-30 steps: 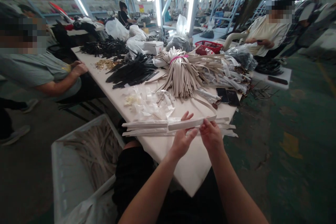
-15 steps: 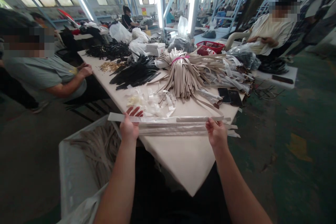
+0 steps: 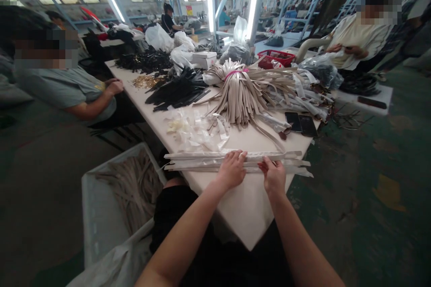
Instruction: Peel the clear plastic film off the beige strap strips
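Note:
Several pale strips (image 3: 198, 164) lie side by side across the near corner of the table. My left hand (image 3: 233, 168) rests palm down on them near their middle, fingers stretched over the upper strip. Just right of it, my right hand (image 3: 273, 174) has its thumb and fingers at the upper strip's right part, pinched on it. Beyond the strips are crumpled clear film pieces (image 3: 202, 130) and a large bundle of beige straps (image 3: 237, 94) tied with a pink band.
A white bin (image 3: 88, 215) of beige straps stands at the lower left. On the table (image 3: 249, 206) are black strips (image 3: 178, 89), two dark phones (image 3: 293, 122) and a red basket (image 3: 276, 58). One person (image 3: 67, 89) sits at left, another (image 3: 357, 40) at right.
My left hand has moved right from the strip's left end to the middle and now lies on the strips. The strip held between both hands is down with the others. The view has shifted slightly.

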Motion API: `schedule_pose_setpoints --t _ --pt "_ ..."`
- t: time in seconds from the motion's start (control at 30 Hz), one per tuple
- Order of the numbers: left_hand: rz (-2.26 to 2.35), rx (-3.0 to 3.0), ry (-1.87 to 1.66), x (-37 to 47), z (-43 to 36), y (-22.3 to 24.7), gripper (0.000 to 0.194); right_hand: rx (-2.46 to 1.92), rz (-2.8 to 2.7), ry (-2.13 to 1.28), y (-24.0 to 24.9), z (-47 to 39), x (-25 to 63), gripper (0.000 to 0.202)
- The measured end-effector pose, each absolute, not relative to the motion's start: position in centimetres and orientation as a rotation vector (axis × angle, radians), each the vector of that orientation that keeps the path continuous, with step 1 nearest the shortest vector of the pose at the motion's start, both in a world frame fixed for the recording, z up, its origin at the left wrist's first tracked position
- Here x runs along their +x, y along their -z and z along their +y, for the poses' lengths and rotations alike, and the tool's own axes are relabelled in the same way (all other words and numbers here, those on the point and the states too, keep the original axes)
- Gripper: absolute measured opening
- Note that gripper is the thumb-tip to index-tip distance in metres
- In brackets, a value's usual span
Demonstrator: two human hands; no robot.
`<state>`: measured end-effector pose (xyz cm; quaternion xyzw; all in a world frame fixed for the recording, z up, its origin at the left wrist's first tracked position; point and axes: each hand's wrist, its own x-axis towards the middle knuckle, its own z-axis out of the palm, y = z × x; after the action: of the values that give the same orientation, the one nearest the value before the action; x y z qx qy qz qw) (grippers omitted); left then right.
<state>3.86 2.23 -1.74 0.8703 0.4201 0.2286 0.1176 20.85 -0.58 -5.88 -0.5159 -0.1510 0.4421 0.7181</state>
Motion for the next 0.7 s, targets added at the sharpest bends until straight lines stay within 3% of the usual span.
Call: schedule_pose_setpoints --t 0.07,0.13,0.33,0.57,0.7 --pt "1.333 2.605 -0.486 6.6 3.0 2.8 0.029 -1.148 -0.344 -1.003 5.4 -0.8 20.8 0.036" --pt "1.381 2.646 -0.369 7.8 3.9 3.7 0.018 -1.151 -0.345 -1.023 4.8 -0.9 21.5 0.036" --pt "1.317 2.712 -0.294 8.1 4.4 4.8 0.014 -1.188 -0.344 -0.815 4.8 0.8 23.7 0.041" --pt "1.335 2.687 -0.357 7.9 3.9 5.4 0.016 -1.2 -0.477 -1.086 6.3 0.3 21.6 0.046" --pt "1.324 2.699 -0.344 7.8 3.8 5.0 0.016 -1.091 -0.326 -0.92 4.7 0.2 23.5 0.047"
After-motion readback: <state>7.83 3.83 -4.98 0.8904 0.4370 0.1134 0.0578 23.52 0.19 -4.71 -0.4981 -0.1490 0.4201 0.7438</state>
